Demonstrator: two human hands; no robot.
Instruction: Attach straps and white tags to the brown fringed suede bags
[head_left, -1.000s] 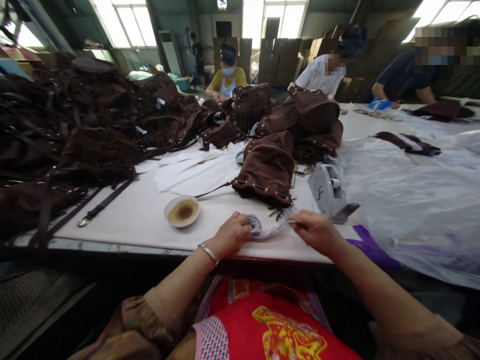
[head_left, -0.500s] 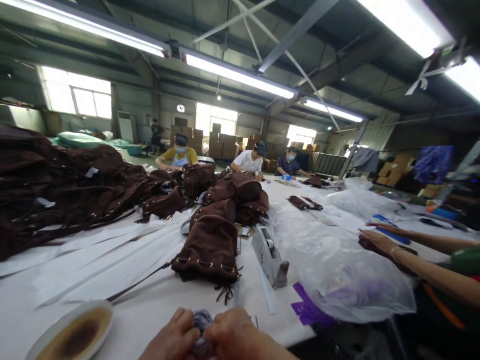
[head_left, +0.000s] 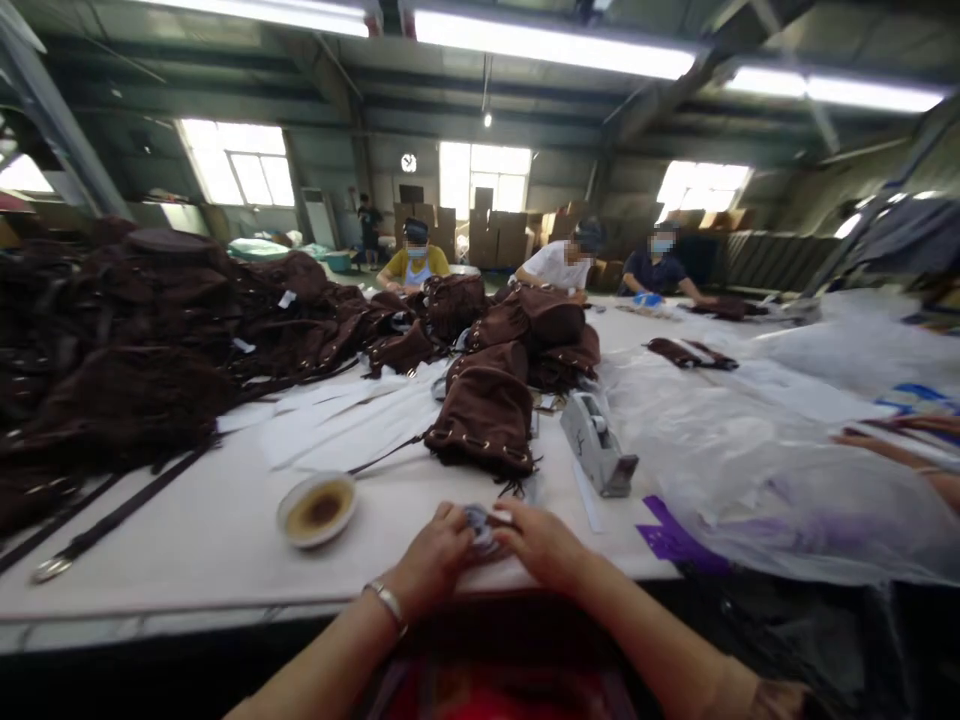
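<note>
At the near edge of the table, my left hand and my right hand are close together. Between them is a small crumpled grey-blue bundle, cloth-like, though its kind is not clear. Curled left fingers press on one side of it; the right fingers are closed at its other side. A small pale and brown bit shows at the right fingertips, too small to name. Just beyond my hands lies a brown drawstring bag with metal eyelets and fringe. A grey tape dispenser stands to its right.
A white dish of brown liquid sits left of my hands. Brown bags pile up at left, near white strips. Clear plastic sheeting and purple tape lie at right. A co-worker's arm reaches in there.
The view has tilted down and turned left, showing more of my forearms. Both hands stay at the grey-blue bundle; the right fingers have shifted, and a pale bit now shows at them.
</note>
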